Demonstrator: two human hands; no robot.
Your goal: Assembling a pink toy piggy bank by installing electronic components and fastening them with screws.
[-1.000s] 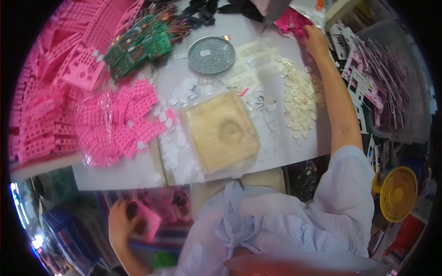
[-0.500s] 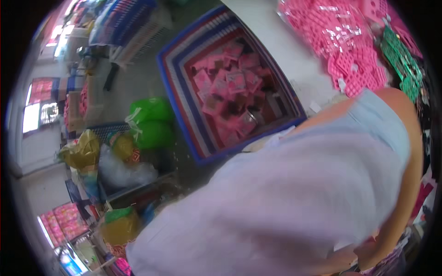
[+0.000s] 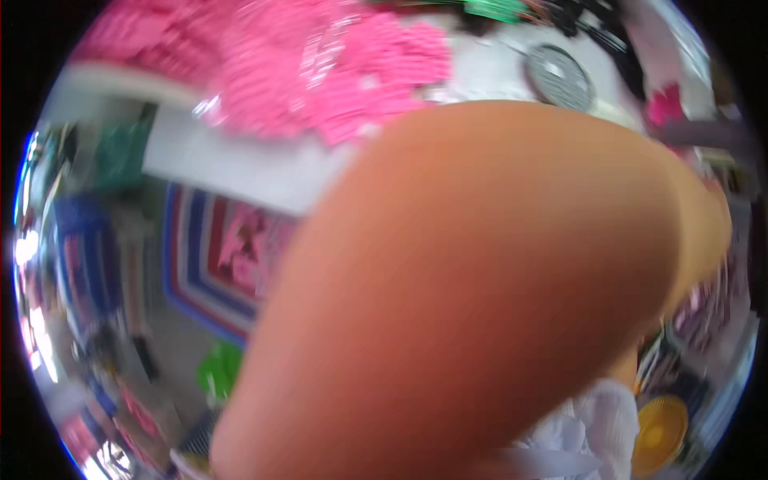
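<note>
A bare forearm point(image 3: 480, 304) held very close to the camera fills most of the blurred picture, running from the lower left up to the right. Neither of my hands shows. A white sleeve point(image 3: 576, 432) peeks out at the bottom right. Above the arm lies a heap of pink plastic parts point(image 3: 344, 72) on a white table point(image 3: 232, 160). A round grey metal dish point(image 3: 560, 76) sits on the table at the top right.
Left of the arm, below the table edge, stands a blue, red and white striped container point(image 3: 192, 264) with pink parts inside. A green object point(image 3: 220, 368) lies on the floor below it. A yellow fan point(image 3: 660, 432) is at the lower right.
The view has swung from the floor and striped container back up toward the table. A bare arm now covers the middle of the picture, where the white shirt was before.
</note>
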